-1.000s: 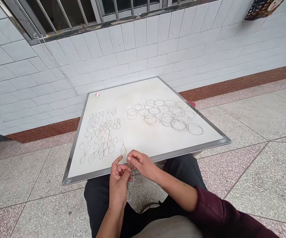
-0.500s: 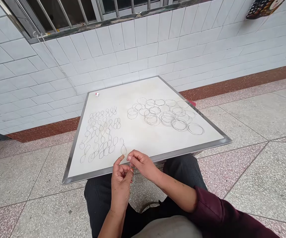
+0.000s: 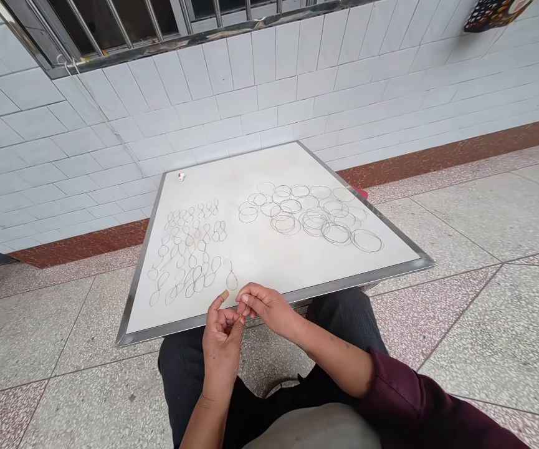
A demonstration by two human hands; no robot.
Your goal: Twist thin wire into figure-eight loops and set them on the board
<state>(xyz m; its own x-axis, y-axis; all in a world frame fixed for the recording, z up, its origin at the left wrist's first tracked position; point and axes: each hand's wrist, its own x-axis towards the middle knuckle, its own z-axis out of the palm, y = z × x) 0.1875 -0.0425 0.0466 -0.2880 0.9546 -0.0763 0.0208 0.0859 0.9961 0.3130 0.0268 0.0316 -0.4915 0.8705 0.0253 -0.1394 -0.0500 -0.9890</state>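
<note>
My left hand (image 3: 223,343) is pinched at thumb and fingertips, with its index finger raised, over the near edge of the white table (image 3: 269,262). My right hand (image 3: 267,308) meets it fingertip to fingertip, thumb and index pressed together. Earlier a thin wire loop showed between them; now the piece is too small and hidden to make out clearly. Just beyond my fingers lies a single twisted wire loop (image 3: 232,280). Several twisted figure-eight wires (image 3: 197,280) lie in rows at the left. Round thin wire rings (image 3: 337,232) overlap in a spread at the right.
A small red and white object (image 3: 182,177) sits at the table's far left corner. The metal table rim (image 3: 344,285) runs over my knees. Behind stands a white tiled wall (image 3: 250,93) with a barred window. Something red (image 3: 359,193) shows past the right edge.
Both hands have shifted slightly left, still together. The pale loop that hung below my left fingertips no longer shows. The view has moved a little.
</note>
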